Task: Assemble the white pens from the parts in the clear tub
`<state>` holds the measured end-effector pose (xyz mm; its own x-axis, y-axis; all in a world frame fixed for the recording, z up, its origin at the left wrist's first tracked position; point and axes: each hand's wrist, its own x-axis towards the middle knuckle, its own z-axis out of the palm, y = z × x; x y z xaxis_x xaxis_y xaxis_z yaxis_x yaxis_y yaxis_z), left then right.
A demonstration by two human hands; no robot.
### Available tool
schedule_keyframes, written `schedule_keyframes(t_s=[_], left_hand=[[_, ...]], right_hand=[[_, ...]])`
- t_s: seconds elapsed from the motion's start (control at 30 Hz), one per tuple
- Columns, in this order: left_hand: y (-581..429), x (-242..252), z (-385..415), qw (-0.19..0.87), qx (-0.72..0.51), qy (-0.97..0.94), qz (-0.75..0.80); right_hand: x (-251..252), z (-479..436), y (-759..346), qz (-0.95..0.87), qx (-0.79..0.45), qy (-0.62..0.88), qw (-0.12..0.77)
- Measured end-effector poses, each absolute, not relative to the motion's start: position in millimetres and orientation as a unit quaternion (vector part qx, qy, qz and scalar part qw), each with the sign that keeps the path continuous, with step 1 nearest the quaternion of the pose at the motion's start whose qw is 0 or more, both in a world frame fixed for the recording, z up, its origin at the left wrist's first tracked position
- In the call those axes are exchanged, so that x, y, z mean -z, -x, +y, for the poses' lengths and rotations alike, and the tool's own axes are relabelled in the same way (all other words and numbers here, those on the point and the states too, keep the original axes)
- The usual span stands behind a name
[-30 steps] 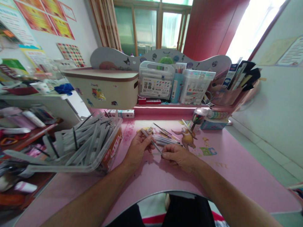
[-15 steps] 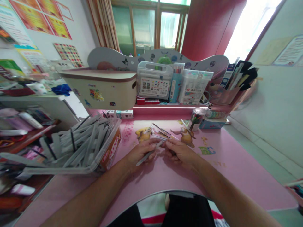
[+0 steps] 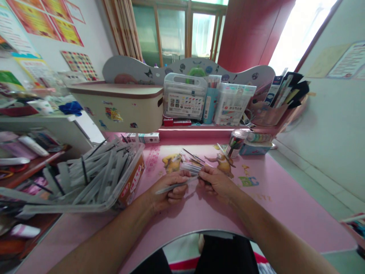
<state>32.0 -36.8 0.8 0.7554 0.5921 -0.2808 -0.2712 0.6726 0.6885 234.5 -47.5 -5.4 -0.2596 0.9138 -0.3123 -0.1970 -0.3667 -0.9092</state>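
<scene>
My left hand (image 3: 170, 190) is closed around a long, narrow, translucent plastic sleeve (image 3: 168, 188), which sticks out past the palm toward the left. My right hand (image 3: 215, 182) is pinched shut at the sleeve's other end, close to my left fingertips; whatever else lies under its fingers is hidden. Just beyond both hands, several slim pens or sticks (image 3: 194, 156) and clear sleeves (image 3: 190, 168) lie on the pink desk (image 3: 245, 217). To the left of my forearm, a clear plastic bin (image 3: 67, 207) is heaped with similar frosted sleeves (image 3: 105, 177), some with dark sticks among them.
At the back right stand a jar of pens (image 3: 235, 144) and a blue box (image 3: 256, 148). The raised shelf carries a lidded cream box (image 3: 119, 110), a clear marker case (image 3: 184, 99) and a pen holder (image 3: 268, 113). A cluttered side shelf (image 3: 34, 163) borders the left.
The sleeve has turned from a steep slant to nearly level across my left hand. My left fingers have curled further round it, while my right hand has barely shifted.
</scene>
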Motion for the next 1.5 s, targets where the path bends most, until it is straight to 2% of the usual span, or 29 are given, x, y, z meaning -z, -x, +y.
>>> schedule_keyframes(t_s=[0.13, 0.23, 0.33, 0.5, 0.63, 0.7, 0.9, 1.03, 1.17, 1.37, 1.5], left_hand=[[-28.6, -2.1, -34.0, 0.864, -0.283, -0.344, 0.237], [-29.5, 1.0, -31.8, 0.845, -0.306, -0.365, 0.244], [-39.0, 5.6, -35.1, 0.833, -0.338, -0.354, 0.259], [-65.0, 6.3, -47.3, 0.782, -0.459, -0.305, 0.292], [-69.3, 2.2, -43.4, 0.736, -0.546, -0.249, 0.313], [-64.0, 0.4, -36.8, 0.721, -0.57, -0.218, 0.329], [-54.6, -0.8, -32.4, 0.78, -0.49, -0.124, 0.368], [-68.2, 1.7, -45.8, 0.819, -0.414, -0.099, 0.384], [-79.6, 5.6, -54.3, 0.851, -0.403, -0.069, 0.33], [-81.1, 13.8, -55.1, 0.847, -0.427, -0.04, 0.315], [-80.7, 12.7, -54.8, 0.841, -0.433, -0.054, 0.319]], right_hand=[[-1.4, -34.8, -250.4, -0.353, -0.589, 0.472, 0.553], [-10.1, -25.1, -269.1, -0.286, -0.531, 0.426, 0.674], [-14.7, -22.7, -276.4, -0.238, -0.537, 0.363, 0.723], [-2.6, -35.9, -243.9, -0.259, -0.618, 0.358, 0.651], [8.3, -48.7, -219.3, -0.304, -0.715, 0.37, 0.51], [8.9, -50.2, -219.1, -0.281, -0.755, 0.364, 0.468], [-3.9, -41.9, -236.3, -0.136, -0.78, 0.285, 0.541], [-8.5, -43.4, -232.4, -0.163, -0.757, 0.271, 0.572], [-2.1, -51.5, -217.6, -0.256, -0.704, 0.269, 0.606], [7.2, -64.0, -206.3, -0.412, -0.679, 0.292, 0.533], [5.3, -63.1, -213.2, -0.434, -0.669, 0.264, 0.543]])
